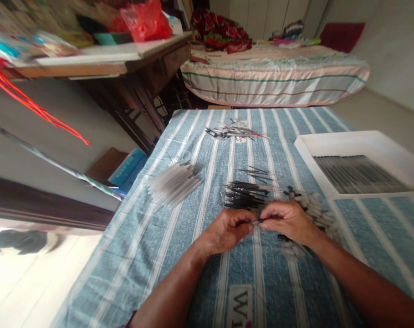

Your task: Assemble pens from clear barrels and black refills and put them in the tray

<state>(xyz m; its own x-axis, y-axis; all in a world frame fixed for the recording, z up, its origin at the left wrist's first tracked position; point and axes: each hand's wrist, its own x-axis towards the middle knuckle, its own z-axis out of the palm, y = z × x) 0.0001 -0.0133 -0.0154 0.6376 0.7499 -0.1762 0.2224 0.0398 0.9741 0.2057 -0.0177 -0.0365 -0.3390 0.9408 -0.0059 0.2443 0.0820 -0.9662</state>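
Both hands meet over the near middle of the striped cloth, fingertips almost touching. My left hand (229,230) is closed in a pinch on a thin dark pen part (258,221), mostly hidden by the fingers. At its other end my right hand (288,221) pinches the same piece between thumb and fingers. Just beyond them lies a pile of black pen refills (246,195), with a few loose thin ones (256,173) behind it. Beside and partly under my right hand are scattered short whitish and black pieces, like pen caps (318,209). Pale translucent pen barrels (174,184) are heaped to the left.
A white open box (343,143) at the right holds a row of slim pens (359,174). A small pile of mixed thin parts (234,131) lies at the cloth's far end. Beyond are a bed (275,79) and, at left, a wooden desk (131,61) with bags.
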